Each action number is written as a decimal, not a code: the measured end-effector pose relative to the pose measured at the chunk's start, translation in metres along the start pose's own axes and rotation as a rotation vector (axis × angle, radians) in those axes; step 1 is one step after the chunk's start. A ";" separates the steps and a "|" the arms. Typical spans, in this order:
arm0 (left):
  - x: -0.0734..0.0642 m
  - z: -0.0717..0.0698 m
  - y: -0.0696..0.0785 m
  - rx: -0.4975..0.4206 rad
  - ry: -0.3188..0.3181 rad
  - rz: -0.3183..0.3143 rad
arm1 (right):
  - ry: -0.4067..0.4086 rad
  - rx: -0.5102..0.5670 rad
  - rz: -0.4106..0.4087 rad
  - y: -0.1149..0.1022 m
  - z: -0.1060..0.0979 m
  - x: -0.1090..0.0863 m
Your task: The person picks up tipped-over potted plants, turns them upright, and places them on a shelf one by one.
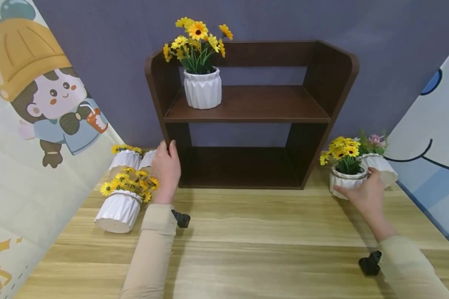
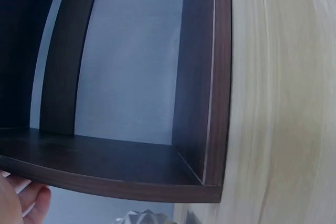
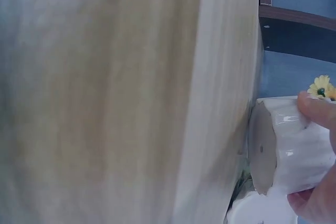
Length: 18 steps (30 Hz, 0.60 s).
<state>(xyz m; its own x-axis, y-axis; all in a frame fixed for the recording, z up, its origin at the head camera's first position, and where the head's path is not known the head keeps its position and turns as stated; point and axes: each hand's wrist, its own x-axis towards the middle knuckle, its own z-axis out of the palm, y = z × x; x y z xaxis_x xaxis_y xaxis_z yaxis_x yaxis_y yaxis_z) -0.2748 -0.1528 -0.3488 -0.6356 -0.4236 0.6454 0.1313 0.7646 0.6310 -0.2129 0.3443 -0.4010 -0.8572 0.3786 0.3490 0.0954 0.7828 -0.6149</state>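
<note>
In the head view my right hand (image 1: 370, 191) holds a white fluted flowerpot (image 1: 342, 182) with yellow artificial flowers (image 1: 345, 151), right of the dark brown shelf (image 1: 247, 112). The right wrist view shows thumb and fingers on the sides of this flowerpot (image 3: 299, 145), its base facing the camera. My left hand (image 1: 166, 170) grips the front edge of the shelf's left side panel. In the left wrist view its fingers (image 2: 37, 205) lie along the panel's outer side. Another white pot (image 1: 203, 89) with yellow flowers stands upright on the upper board, at the left.
A pot lying on its side (image 1: 119, 209) with yellow flowers is left of my left forearm; more pots (image 1: 125, 159) lie behind it. Beside the held flowerpot, a pot with pink flowers (image 1: 379, 168) lies tipped. Everything stands on a wood-grain table (image 1: 247, 241) against a dark wall.
</note>
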 end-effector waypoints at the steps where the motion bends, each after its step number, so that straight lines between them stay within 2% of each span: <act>1: 0.000 0.000 0.001 0.000 -0.004 -0.015 | -0.006 0.000 0.002 -0.001 0.000 0.000; 7: 0.001 0.002 0.003 -0.028 -0.021 -0.089 | -0.029 0.001 -0.001 -0.001 -0.001 -0.001; 11: 0.001 0.004 0.006 -0.083 -0.045 -0.125 | -0.034 0.006 0.009 0.002 -0.004 -0.004; 15: 0.002 0.005 0.007 -0.162 -0.031 -0.134 | -0.053 0.007 0.041 0.005 -0.005 -0.007; 18: 0.002 0.007 0.007 -0.185 -0.020 -0.128 | -0.069 0.020 0.067 0.008 -0.007 -0.009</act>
<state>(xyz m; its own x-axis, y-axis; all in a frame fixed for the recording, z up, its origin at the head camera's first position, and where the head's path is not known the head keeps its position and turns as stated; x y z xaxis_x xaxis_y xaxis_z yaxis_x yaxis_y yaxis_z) -0.2804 -0.1449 -0.3464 -0.6707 -0.5002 0.5477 0.1847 0.6026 0.7764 -0.2012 0.3505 -0.4041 -0.8822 0.3942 0.2577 0.1438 0.7466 -0.6496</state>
